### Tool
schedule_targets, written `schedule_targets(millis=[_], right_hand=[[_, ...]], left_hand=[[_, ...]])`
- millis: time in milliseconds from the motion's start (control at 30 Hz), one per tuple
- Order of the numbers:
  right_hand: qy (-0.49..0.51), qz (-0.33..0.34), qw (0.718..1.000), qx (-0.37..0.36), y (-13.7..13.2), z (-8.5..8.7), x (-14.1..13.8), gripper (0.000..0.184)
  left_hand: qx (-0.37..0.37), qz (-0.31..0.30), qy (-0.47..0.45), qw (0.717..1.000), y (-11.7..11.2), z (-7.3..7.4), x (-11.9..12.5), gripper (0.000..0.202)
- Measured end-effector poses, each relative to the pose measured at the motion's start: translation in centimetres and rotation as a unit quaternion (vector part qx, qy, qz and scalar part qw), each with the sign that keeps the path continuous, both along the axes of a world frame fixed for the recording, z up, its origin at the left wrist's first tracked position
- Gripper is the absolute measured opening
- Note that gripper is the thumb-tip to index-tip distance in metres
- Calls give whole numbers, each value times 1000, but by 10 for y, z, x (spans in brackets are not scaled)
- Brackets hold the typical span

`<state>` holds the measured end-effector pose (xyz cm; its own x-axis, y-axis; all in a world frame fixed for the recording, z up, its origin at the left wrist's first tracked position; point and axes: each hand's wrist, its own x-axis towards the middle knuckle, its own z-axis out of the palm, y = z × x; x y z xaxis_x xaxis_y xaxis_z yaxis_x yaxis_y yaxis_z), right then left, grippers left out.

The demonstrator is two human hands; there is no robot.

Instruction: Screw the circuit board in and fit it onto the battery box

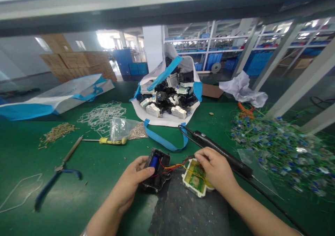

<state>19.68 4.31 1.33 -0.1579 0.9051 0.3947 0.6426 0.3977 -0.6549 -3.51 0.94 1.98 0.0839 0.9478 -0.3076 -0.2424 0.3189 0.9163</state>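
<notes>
My left hand (131, 185) grips a black plastic housing (157, 171) with a blue part inside, thumb laid across its top. Red and yellow wires (174, 167) run from it to a white tray holding a green circuit board (196, 182). My right hand (214, 168) rests on that board with fingers curled down onto its far edge. Both pieces sit on a dark grey mat (183, 211) on the green table.
A black electric screwdriver (220, 150) with its cable lies beyond my right hand. Blue-handled pliers (56, 180), a yellow screwdriver (112, 141), a clear bag (121, 127), screws (56, 132), a white bag of parts (167, 96) and a heap of small components (277, 148) surround the work spot.
</notes>
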Motion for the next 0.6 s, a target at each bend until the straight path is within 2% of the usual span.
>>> schedule_targets(millis=[133,267,333,433,600], right_hand=[[-10,42,999,0,-2,-3,-4,24],[-37,81,995,51,-8,-4,-9,29],[-59,83,991,83,-13,-3,-12,31],[-111,80,987,88,-21,1,-16,33],[-248,74,965,40,-32,3,-26,83]], left_hand=[[30,10,-9,999,-1,-2,2,46],[66,-2,-4,998,-3,-3,4,47],[86,6,14,996,-4,-2,5,49],[121,22,71,990,-6,0,5,50],[187,45,199,961,-12,2,5,50]])
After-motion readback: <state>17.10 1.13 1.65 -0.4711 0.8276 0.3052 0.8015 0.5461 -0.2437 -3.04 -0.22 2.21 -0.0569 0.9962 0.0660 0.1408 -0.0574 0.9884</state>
